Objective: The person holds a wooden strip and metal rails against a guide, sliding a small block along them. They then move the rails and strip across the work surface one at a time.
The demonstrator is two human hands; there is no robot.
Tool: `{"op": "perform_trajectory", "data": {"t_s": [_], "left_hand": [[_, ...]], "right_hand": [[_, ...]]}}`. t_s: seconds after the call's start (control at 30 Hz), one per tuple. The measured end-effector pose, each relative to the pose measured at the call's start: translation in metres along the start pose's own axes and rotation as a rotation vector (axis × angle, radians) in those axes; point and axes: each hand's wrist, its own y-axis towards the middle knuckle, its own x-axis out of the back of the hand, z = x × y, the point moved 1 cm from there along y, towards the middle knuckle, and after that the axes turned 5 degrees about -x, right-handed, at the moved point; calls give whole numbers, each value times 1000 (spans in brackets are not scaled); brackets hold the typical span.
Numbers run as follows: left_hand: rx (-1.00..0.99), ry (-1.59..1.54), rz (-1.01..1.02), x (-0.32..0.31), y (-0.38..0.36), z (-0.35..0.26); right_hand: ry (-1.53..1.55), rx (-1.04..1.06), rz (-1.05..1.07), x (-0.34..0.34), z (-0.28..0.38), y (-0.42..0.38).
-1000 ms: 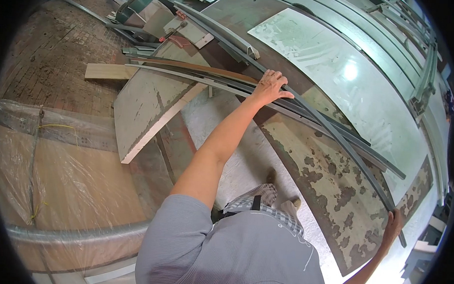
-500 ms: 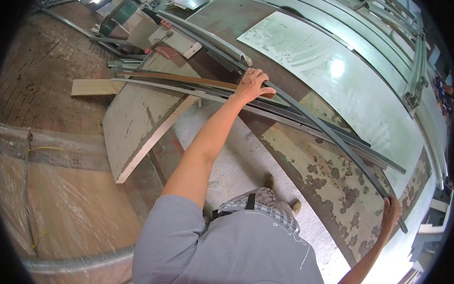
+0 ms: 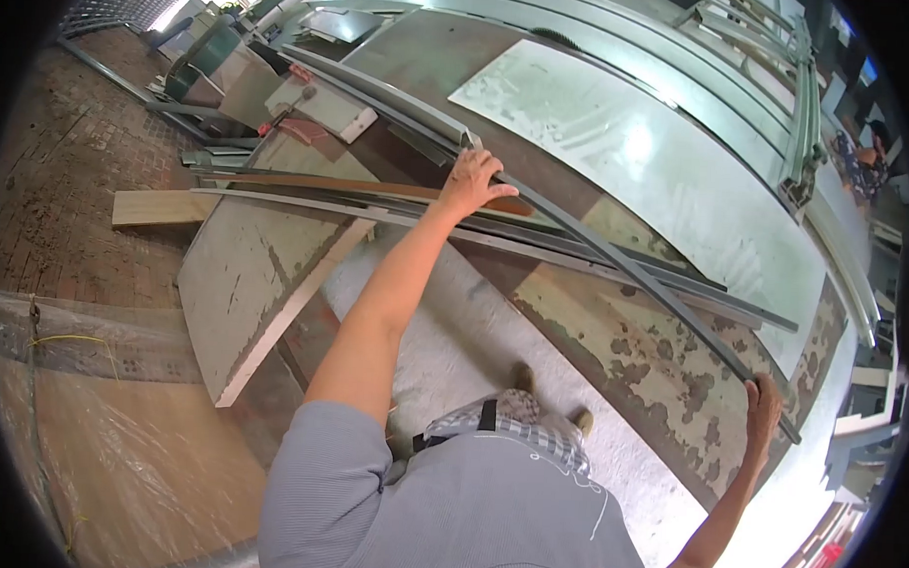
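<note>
A long, thin dark-grey metal bar [image 3: 567,221] slants across the worktable from the upper middle to the lower right. My left hand [image 3: 470,184] has its fingers curled over the bar's far part, the thumb pointing right. Close to the near end, my right hand [image 3: 763,405] grips the same bar, whose tip sticks out just past the fingers. Under and beside it lie more metal strips [image 3: 744,308] and a brown strip [image 3: 328,184], which passes beneath my left wrist. A light-grey metal channel [image 3: 381,91] ends just beyond my left fingers.
A large pale sheet [image 3: 551,97] covers the table's far side. The stained tabletop [image 3: 661,381] shows nearer me. At left are a tilted thick board [image 3: 244,277], a wooden plank [image 3: 162,210] and a plastic-wrapped stack [image 3: 138,453]. Another person [image 3: 864,163] is at far right.
The whole view has shifted a little, so most things sit further left. Both hands still hold the bar, and my left hand is slightly nearer the metal channel's end.
</note>
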Motion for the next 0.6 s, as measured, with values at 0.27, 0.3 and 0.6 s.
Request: {"op": "perform_trajectory", "data": {"t_s": [0.27, 0.3, 0.6], "left_hand": [[-17, -35, -51, 3, -5, 1], [29, -33, 7, 5, -5, 0], [-48, -48, -96, 2, -6, 13]], "right_hand": [[-17, 104, -117, -15, -2, -12], [-55, 100, -104, -13, 2, -14], [-101, 8, -92, -12, -13, -23]]}}
